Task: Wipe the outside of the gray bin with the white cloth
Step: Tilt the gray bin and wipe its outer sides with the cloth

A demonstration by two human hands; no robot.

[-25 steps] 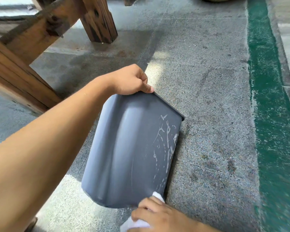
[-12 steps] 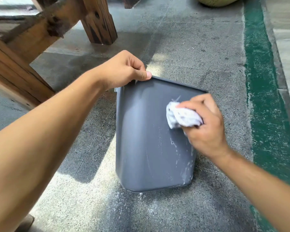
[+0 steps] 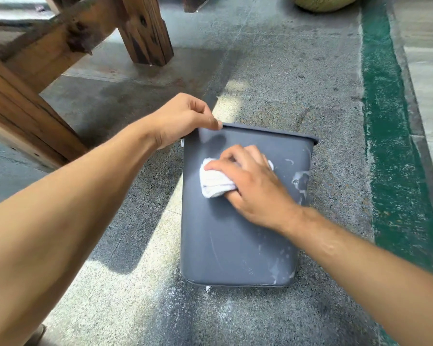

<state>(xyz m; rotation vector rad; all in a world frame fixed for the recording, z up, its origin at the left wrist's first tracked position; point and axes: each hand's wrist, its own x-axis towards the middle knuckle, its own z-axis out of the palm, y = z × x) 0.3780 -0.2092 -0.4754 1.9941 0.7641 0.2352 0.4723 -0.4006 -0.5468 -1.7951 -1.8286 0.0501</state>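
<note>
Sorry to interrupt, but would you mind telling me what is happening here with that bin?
A person is cleaning a gray bin that rests on the concrete floor with one broad outer side facing the camera. The left hand grips the rim at the bin's upper left corner to steady it. The right hand presses a bunched white cloth against the upper part of that side. White smears remain along the right edge and near the bottom right corner, so wiping is not finished.
</note>
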